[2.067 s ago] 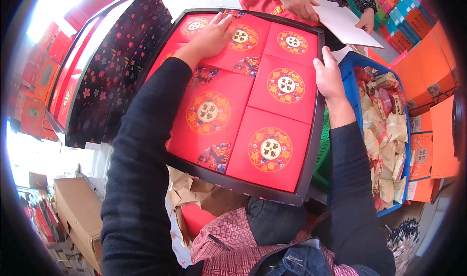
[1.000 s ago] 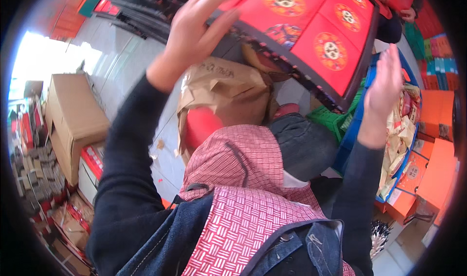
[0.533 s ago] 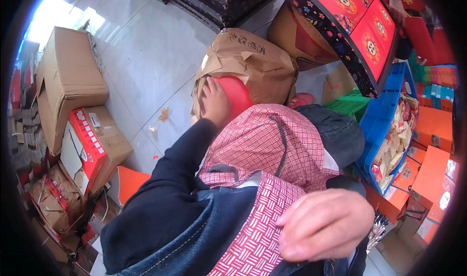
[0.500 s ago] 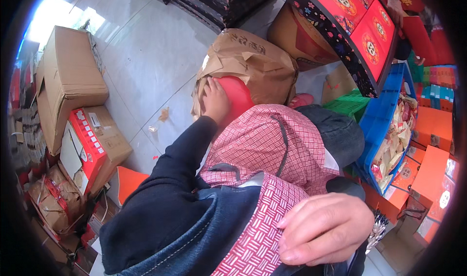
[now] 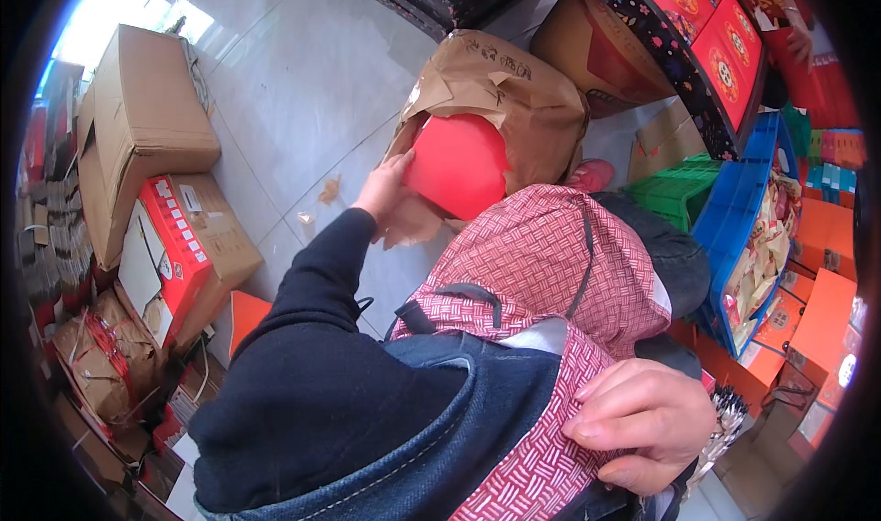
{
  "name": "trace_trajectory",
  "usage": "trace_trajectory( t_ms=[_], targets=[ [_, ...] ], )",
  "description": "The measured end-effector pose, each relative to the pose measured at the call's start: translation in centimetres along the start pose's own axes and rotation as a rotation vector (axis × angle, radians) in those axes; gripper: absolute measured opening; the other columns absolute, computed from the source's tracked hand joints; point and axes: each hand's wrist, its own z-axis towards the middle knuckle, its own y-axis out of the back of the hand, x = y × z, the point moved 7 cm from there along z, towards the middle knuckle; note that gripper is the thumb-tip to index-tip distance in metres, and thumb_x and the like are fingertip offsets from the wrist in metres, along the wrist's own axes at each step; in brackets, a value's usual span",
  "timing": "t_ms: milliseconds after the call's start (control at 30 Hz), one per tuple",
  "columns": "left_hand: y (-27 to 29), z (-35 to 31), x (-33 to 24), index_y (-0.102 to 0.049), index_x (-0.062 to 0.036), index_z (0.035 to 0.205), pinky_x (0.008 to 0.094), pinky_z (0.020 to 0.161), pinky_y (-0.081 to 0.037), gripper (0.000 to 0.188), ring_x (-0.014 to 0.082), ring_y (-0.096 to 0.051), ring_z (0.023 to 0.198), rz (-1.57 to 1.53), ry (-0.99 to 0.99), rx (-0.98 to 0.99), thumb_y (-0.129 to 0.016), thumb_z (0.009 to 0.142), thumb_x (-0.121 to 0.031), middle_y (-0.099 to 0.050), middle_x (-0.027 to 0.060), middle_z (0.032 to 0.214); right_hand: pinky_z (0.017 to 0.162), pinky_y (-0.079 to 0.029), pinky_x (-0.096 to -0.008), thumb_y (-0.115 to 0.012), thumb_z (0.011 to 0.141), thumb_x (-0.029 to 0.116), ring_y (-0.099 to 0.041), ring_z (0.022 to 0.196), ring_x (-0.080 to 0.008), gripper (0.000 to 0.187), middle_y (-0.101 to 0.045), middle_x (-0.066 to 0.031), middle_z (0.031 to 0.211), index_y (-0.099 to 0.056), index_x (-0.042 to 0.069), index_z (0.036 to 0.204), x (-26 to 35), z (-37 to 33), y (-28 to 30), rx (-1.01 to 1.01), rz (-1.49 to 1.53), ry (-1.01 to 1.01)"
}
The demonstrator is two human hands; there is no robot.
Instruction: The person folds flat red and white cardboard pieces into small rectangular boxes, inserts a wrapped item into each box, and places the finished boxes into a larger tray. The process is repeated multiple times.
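Red card [image 5: 459, 163] shows in the torn opening of brown paper [image 5: 541, 108], just above mid-frame. From left to right: a carton [image 5: 165, 108] stands at upper left; the left hand [image 5: 381, 189] has its fingers at the card's left edge, though I cannot tell whether that grip has closed on it. An apron [image 5: 551, 268] fills the centre. Lower right, the right hand [image 5: 647, 425] is loosely curled, half open, holding nothing that shows. Farther right come a green crate [image 5: 674, 190], a blue crate [image 5: 730, 218] and orange boxes [image 5: 823, 314]
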Motion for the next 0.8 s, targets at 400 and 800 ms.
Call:
trace_trajectory(
  t_ms=[400,800],
  targets=[
    [-0.4,-0.1,-0.4,-0.058,-0.0065,0.120,0.0405,0.083,-0.051,0.044,0.0311,-0.059,0.103,0.462,-0.212,0.202,-0.062,0.084,-0.033,-0.056,0.0132,0.113,0.080,-0.052,-0.0363,-0.068,0.086,0.023,-0.065,0.086,-0.0251,0.033,-0.066,-0.0153,0.098,-0.066,-0.004,0.105,-0.8,0.3,-1.0,-0.034,-0.029,-0.020],
    [-2.5,1.1,-1.8,-0.051,0.0017,0.128,0.0357,0.107,-0.040,0.061,0.0320,-0.037,0.135,0.856,-0.679,0.279,-0.063,0.080,-0.033,-0.042,0.0181,0.143,0.076,-0.052,-0.0344,-0.069,0.085,0.027,-0.065,0.081,-0.0257,0.034,-0.068,-0.0165,0.092,-0.068,-0.004,0.099,-0.7,0.3,-1.2,-0.179,-0.033,-0.066]
  ],
)
